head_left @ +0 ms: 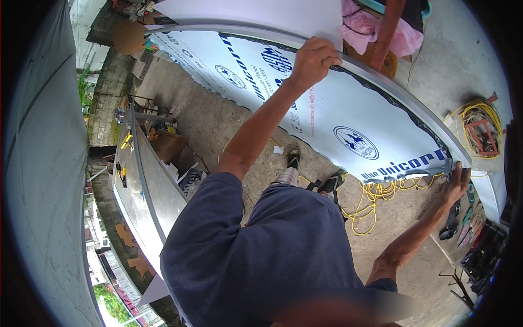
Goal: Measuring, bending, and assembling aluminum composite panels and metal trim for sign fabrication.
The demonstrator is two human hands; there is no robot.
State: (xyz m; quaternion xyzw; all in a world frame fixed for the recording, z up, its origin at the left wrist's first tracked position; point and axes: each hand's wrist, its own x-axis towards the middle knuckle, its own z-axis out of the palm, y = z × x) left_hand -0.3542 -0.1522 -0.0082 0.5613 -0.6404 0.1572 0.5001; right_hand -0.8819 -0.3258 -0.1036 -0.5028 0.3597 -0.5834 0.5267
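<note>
A long panel [327, 117] under pale, dark-blue-printed protective film stands across the space in front of me, its film edges ragged. A grey rim strip [406, 90] runs along its far side, with a torn black border beside it. My left hand [315, 60] is closed over this rim near the middle, fingers curled round the edge. At the panel's near right corner, my right hand [456, 184] grips the end of the rim, its fingertips partly hidden behind the corner.
Yellow cord [371, 204] lies looped on the concrete floor by my feet. A coil of yellow cable [482, 128] sits at right, near several sandals [463, 223]. A metal-topped table [144, 180] with tools stands at left. Pink cloth [362, 30] lies beyond the panel.
</note>
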